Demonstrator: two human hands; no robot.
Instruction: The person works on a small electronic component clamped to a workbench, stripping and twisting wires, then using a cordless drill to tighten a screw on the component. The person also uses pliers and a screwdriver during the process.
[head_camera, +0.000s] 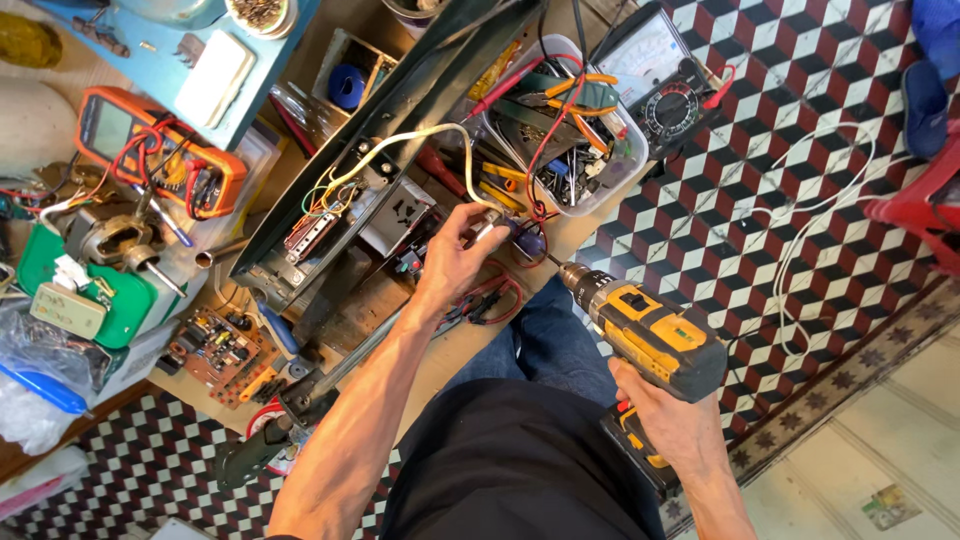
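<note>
Fingers of left hand pinch a small part; right hand grips the drill, bit just beside them. Drilling step, needs steady aim.

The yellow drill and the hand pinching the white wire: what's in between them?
In the head view, only the drill's thin bit and some red wire lie between the yellow drill and the left hand.

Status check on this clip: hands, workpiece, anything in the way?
Left hand pinching small part at white cable end. Right hand gripping yellow drill, bit tip near part. Red leads cluttered beside left hand.
</note>
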